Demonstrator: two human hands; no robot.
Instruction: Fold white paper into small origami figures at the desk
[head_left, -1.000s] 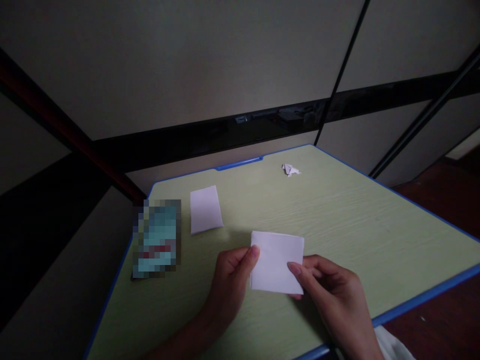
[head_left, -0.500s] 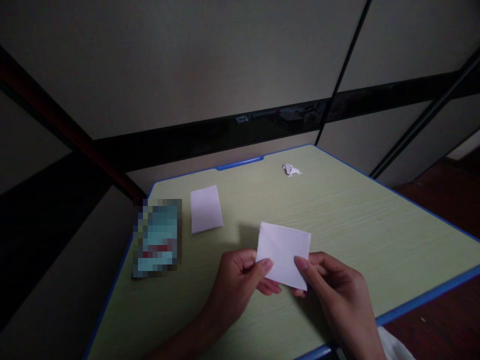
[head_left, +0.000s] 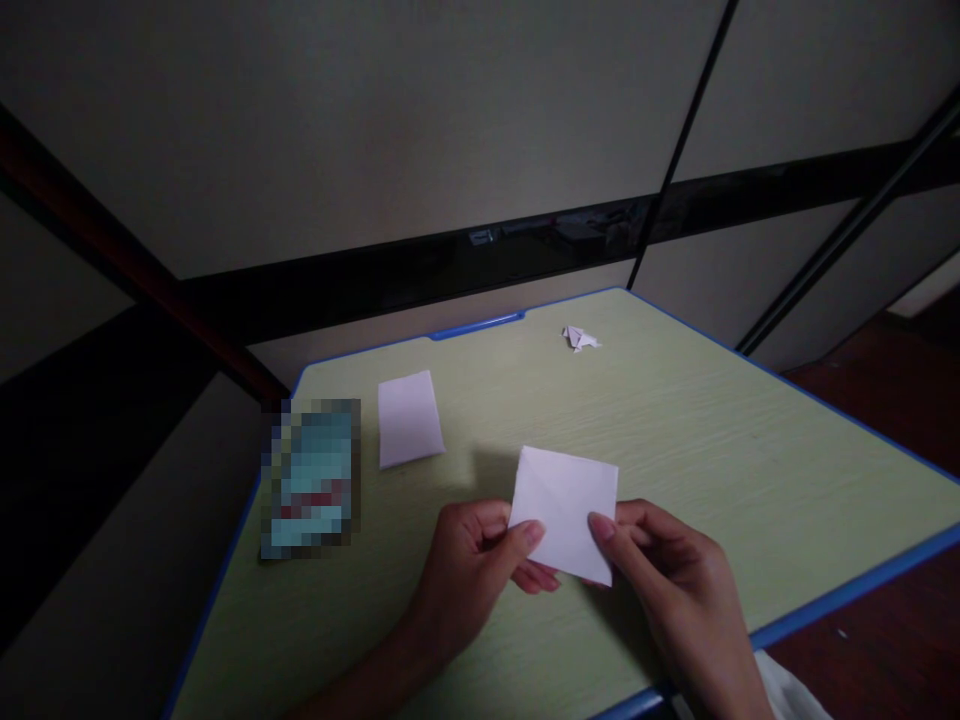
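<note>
Clearly the white paper square [head_left: 564, 510] is very light and thin, so I judge it bends and creases easily and is best taken by its edges. It is held a little above the green table [head_left: 712, 440], near the front side. The left hand [head_left: 469, 570] pinches its lower left edge, and the right hand [head_left: 667, 580] pinches its lower right corner.
</note>
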